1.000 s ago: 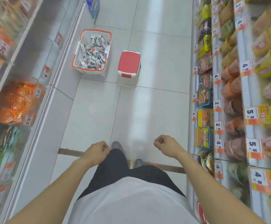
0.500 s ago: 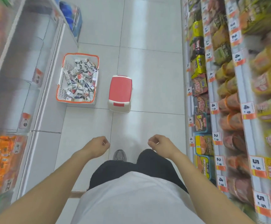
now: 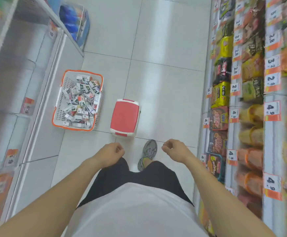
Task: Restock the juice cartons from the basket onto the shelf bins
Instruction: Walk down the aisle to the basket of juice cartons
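Note:
A white basket with an orange rim (image 3: pixel 57 106) stands on the floor against the left shelf unit, filled with several small juice cartons (image 3: pixel 80 101). The left shelf bins (image 3: pixel 16 69) look bare, with orange price tags on their edges. My left hand (image 3: pixel 111 153) and my right hand (image 3: pixel 173 149) hang in front of my waist, fingers loosely curled, holding nothing. Both hands are well short of the basket.
A small stool with a red top (image 3: pixel 124 117) stands on the tiled floor just right of the basket. The right shelves (image 3: pixel 252 86) are packed with snack bags and noodle cups. My shoe (image 3: pixel 148 151) is on the floor below the stool. A blue pack (image 3: pixel 74 19) sits far left.
The view has advanced along the aisle: the basket and stool have come closer and lower in the frame. Both hands stay loosely curled in front of my waist.

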Motion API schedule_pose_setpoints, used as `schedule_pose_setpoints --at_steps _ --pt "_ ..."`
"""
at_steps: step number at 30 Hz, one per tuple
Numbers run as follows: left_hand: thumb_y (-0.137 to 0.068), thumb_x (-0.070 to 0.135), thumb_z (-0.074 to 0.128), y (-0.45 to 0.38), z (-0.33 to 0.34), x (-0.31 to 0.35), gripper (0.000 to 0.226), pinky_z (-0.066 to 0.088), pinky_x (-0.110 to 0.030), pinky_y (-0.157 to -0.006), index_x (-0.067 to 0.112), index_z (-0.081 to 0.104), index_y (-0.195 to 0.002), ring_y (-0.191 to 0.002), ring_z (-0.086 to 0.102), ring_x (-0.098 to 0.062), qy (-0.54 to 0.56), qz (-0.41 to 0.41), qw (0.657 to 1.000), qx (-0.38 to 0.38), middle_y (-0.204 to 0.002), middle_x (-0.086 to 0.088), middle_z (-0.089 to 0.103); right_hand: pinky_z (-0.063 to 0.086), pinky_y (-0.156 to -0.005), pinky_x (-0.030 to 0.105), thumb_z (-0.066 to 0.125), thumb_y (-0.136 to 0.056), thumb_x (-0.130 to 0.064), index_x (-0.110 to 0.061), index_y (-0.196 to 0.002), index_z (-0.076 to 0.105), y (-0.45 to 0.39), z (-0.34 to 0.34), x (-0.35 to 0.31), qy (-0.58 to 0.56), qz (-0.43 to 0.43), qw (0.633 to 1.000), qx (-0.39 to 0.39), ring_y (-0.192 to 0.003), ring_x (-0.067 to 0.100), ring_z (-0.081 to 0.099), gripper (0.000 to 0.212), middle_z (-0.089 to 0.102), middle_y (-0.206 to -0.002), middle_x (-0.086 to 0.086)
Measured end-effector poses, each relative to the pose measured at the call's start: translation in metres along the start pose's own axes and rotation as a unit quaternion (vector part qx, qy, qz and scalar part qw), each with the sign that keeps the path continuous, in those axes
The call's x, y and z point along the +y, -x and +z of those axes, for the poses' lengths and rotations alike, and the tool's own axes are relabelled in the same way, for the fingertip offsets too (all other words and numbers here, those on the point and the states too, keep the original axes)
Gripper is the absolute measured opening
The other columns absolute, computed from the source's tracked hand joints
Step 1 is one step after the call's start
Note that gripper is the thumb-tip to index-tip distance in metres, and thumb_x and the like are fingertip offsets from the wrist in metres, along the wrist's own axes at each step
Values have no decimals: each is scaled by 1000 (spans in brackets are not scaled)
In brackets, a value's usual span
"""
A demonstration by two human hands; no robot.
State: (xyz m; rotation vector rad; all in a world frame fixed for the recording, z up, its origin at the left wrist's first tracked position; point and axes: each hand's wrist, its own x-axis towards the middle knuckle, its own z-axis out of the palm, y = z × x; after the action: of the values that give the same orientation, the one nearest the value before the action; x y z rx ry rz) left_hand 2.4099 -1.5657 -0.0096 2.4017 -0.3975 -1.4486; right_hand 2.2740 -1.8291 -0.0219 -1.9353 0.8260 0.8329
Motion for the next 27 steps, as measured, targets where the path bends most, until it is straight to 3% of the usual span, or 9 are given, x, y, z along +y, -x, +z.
schedule_pose_setpoints --at_steps 5,10,14,17,20,24,27 --pt "-97 32 51 -19 -41 16 22 49 -30 -82 18 64 -108 -94 62 -16 76 -25 995 66 -105 1 67 52 -81 31 58 -94 -32 -19 -102 63 -62 -58 -63 23 -32 999 -18 -94 19 66 16 68 -103 0" --pt "-97 33 52 -29 -80 -8 24 41 -23 -73 21 62 -115 -100 57 -13 153 -54 983 91 -111 2 63 54 -82 33 57 -94 -33 -19 -103 63 -104 -74 -151 72 -69 994 -52 -95 19 67 17 67 -105 -2" --pt "-98 35 51 -32 -119 -44 18 40 -19 -70 23 62 -107 -96 57 -11 203 -66 970 116 -106 5 62 51 -74 26 56 -95 -31 -22 -98 62 -124 -60 -230 111 -102 986 -75 -94 19 68 12 67 -103 -1" --pt "-98 37 51 -34 -149 -78 18 43 -26 -73 23 60 -103 -95 57 -13 224 -87 962 128 -102 6 60 49 -71 22 56 -96 -33 -19 -102 65 -139 -43 -291 148 -114 978 -97 -95 19 67 18 69 -101 -1" --pt "-97 37 51 -46 -176 -113 17 47 -29 -79 23 61 -99 -95 59 -14 256 -101 951 140 -102 5 62 51 -75 27 57 -96 -37 -16 -104 66 -161 -25 -353 176 -128 967 -134 -90 17 67 25 71 -99 2" --pt "-96 35 47 -57 -212 -133 20 45 -25 -62 20 57 -86 -80 63 -15 328 -114 924 157 -89 1 66 55 -80 38 58 -96 -31 -13 -100 67 -192 -3 -419 178 -154 964 -125 -85 23 68 20 73 -94 7" --pt "-94 41 46 -77 -232 -146 24 56 -37 -73 23 60 -86 -79 70 -19 410 -132 885 178 -88 -1 70 54 -73 35 59 -95 -29 -13 -97 67 -220 9 -460 205 -154 951 -172 -86 21 70 18 72 -93 8"
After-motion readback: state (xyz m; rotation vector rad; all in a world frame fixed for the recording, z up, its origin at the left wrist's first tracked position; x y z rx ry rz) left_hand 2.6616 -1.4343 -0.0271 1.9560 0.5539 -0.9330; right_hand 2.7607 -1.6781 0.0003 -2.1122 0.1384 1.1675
